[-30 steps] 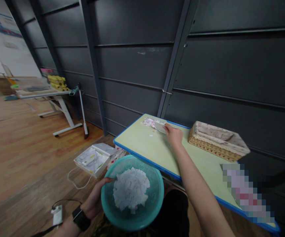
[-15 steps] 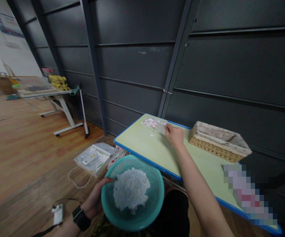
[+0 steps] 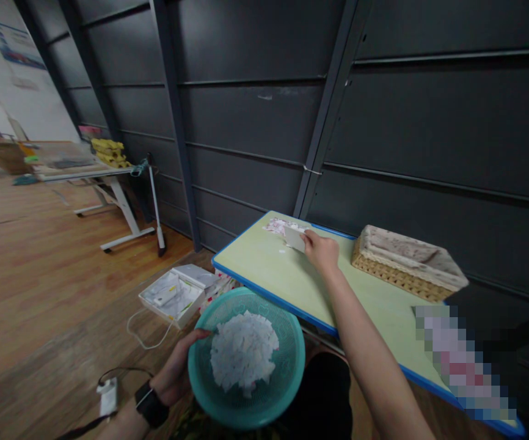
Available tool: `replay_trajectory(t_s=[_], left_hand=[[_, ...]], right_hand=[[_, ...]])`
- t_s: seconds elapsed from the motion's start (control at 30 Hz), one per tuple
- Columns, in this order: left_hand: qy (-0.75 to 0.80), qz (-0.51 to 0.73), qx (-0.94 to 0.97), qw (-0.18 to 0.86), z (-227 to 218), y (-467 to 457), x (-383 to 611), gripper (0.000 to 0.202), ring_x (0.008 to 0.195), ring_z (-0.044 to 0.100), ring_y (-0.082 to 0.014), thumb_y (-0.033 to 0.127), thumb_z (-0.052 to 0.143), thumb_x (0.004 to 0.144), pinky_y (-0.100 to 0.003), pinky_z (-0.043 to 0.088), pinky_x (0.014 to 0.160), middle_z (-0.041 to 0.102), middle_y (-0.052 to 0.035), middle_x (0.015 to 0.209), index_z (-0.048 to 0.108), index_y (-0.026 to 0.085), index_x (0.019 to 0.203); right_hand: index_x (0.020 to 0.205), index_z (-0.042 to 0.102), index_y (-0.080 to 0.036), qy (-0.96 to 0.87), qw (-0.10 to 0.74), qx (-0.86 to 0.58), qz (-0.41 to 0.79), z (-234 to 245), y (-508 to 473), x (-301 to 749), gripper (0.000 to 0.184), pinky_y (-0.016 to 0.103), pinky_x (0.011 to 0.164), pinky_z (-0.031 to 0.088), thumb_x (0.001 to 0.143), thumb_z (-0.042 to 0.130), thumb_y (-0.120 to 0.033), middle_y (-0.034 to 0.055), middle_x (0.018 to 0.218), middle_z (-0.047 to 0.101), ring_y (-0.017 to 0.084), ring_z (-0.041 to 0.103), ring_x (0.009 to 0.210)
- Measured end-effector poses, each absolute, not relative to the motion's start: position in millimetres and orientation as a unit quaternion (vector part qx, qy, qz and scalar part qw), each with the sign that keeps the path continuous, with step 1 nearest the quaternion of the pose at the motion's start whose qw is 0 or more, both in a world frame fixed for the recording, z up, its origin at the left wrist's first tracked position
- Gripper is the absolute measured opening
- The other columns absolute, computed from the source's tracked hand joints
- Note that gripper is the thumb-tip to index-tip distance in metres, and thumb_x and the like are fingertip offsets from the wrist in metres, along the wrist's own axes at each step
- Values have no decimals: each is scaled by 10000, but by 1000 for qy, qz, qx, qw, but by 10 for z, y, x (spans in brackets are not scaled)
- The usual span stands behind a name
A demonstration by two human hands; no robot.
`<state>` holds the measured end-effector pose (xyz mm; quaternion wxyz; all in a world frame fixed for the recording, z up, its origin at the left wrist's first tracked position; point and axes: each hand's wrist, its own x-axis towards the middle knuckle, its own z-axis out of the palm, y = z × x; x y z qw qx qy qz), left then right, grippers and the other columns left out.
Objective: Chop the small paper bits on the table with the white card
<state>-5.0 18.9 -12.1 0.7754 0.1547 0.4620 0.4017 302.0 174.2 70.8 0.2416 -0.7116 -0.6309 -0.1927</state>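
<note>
My left hand (image 3: 179, 370) grips the left rim of a teal plastic colander (image 3: 287, 366), its thumb over the edge and its other fingers hidden beneath. Inside lies a heap of small white paper scraps (image 3: 244, 351). Over the far part of a pale yellow tabletop (image 3: 255, 256), my right hand (image 3: 320, 247) pinches a flat, whitish card (image 3: 294, 239). The card is tilted, at the near side of a pile of pinkish-white paper scraps (image 3: 274, 225). A single small white scrap (image 3: 282, 251) lies apart, just in front of the pile.
A cloth-lined woven basket (image 3: 397, 275) stands at the table's back right, with a pixelated item (image 3: 461, 366) nearer. On the floor are an open white box (image 3: 173, 299) and a power strip (image 3: 107, 397). Another table (image 3: 122, 208) stands far left by the dark wall.
My right hand has shifted slightly left with the card, which now covers more of the scrap pile's near side. The left hand and colander stay in place.
</note>
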Motion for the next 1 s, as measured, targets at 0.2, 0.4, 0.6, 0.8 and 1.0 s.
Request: replay_trajectory(t_s=[0.2,0.4,0.6,0.8,1.0], left_hand=[[453,395,159,783,-135,192,-58,128,547,663,-200,219,606,710,-318,515,600,730,-79,599,654,104,683],[448,401,161,782,-204,206,-80,140,565,669,-203,228,594,722,-323,519,621,736,-72,610,661,111,684],[444,392,163,789,-219,211,-101,180,595,676,-203,261,587,733,-316,517,649,743,-83,637,665,101,706],[444,402,174,782,-200,210,-93,171,624,676,-212,265,598,724,-334,513,672,752,-89,692,661,106,747],[447,404,170,780,-166,217,-78,158,573,663,-194,251,590,726,-310,511,615,737,-71,625,655,109,704]], right_hand=[[1052,648,-223,-614,266,-716,-200,772,1705,3038,361,254,590,295,846,400,-386,90,776,680,184,576,679],[984,676,-213,-576,277,-740,-208,828,1671,3081,352,256,574,283,844,398,-378,97,741,674,185,577,671],[981,674,-195,-579,259,-747,-199,818,1674,3064,365,255,587,300,842,389,-376,105,762,675,185,580,682],[946,686,-212,-620,281,-714,-165,815,1689,3074,343,255,613,317,823,408,-370,83,797,688,194,590,738],[968,681,-210,-624,298,-708,-144,805,1692,3052,342,251,629,325,822,408,-354,75,816,690,190,588,745]])
